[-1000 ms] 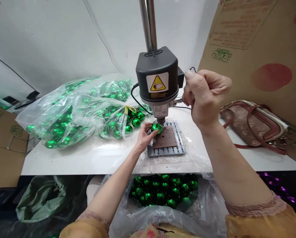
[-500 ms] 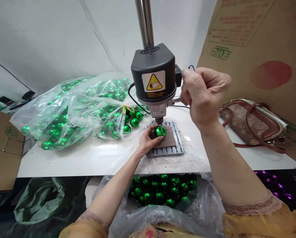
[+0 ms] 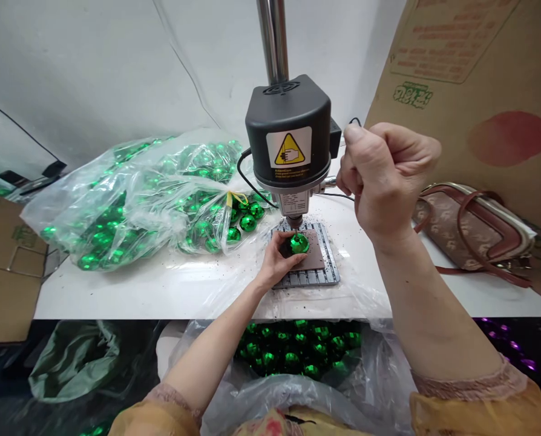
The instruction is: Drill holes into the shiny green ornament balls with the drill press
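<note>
A shiny green faceted ball (image 3: 299,243) sits on a brown pad (image 3: 314,257) over the slotted metal base plate (image 3: 334,277) of a small bench drill press (image 3: 288,130). My left hand (image 3: 277,263) is closed around the ball's left side, thumb in front and fingers behind. Directly above the ball is the drill chuck (image 3: 295,221), its thin bit pointing down at the ball's top; I cannot tell whether they touch. On the right, my right hand (image 3: 383,175) is clenched around the drill press lever (image 3: 330,182), whose grip is hidden inside the fist.
A clear plastic bag (image 3: 138,200) of green balls, tied with yellow, lies left on the white table (image 3: 161,297). More green balls (image 3: 293,357) fill an open bag below the front edge. Rightward are a brown handbag (image 3: 470,230) and a large carton (image 3: 461,97). Dark shavings surround the base.
The view has shifted slightly, so the press and hands appear farther right. The ball shows a little lower and to the right beneath the chuck. Both hands keep their hold.
</note>
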Available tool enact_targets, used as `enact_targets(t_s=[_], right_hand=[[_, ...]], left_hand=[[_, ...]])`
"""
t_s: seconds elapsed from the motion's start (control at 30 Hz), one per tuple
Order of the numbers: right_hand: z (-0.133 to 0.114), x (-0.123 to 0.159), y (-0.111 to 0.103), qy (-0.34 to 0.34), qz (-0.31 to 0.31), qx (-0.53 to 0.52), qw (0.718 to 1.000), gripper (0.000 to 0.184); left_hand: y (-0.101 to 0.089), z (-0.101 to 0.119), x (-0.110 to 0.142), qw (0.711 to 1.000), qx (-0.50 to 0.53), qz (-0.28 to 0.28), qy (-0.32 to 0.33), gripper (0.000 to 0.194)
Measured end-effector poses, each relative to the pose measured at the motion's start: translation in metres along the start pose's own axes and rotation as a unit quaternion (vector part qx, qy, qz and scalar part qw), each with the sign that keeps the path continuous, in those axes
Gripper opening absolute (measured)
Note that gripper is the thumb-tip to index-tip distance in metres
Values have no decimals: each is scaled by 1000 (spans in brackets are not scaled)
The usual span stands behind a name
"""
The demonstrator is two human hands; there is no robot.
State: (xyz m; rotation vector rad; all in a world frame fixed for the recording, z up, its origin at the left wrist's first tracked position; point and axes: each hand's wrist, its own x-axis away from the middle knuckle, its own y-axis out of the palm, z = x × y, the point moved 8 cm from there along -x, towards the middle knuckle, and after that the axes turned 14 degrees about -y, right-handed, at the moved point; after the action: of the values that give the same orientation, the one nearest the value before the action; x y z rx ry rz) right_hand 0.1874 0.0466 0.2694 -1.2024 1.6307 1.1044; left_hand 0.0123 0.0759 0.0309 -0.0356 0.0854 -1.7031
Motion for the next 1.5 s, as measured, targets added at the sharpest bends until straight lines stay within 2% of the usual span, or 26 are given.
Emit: enact_targets(t_s=[0.17, 0.27, 0.53, 0.9, 1.07, 1.5], right_hand=[[6, 7, -4, 33, 16, 3, 999, 51], [4, 12, -6, 29, 16, 14, 999, 51], [-12, 27, -9, -29, 29, -29, 999, 52], [-13, 35, -11, -93, 47, -36, 994, 50], [-15, 44, -14, -126, 31, -6, 992, 46], [-15, 55, -16, -201, 12, -23, 979, 44]], left_hand=[[1, 1, 1, 1000, -13, 1, 4, 56], [1, -2, -1, 1000, -16, -1, 0, 57], [2, -1, 1, 1000, -10, -9, 8, 56], [2, 1, 2, 1000, -7, -6, -1, 57], [3, 3, 3, 1000, -9, -8, -5, 56], [3, 1, 3, 1000, -3, -9, -14, 57]])
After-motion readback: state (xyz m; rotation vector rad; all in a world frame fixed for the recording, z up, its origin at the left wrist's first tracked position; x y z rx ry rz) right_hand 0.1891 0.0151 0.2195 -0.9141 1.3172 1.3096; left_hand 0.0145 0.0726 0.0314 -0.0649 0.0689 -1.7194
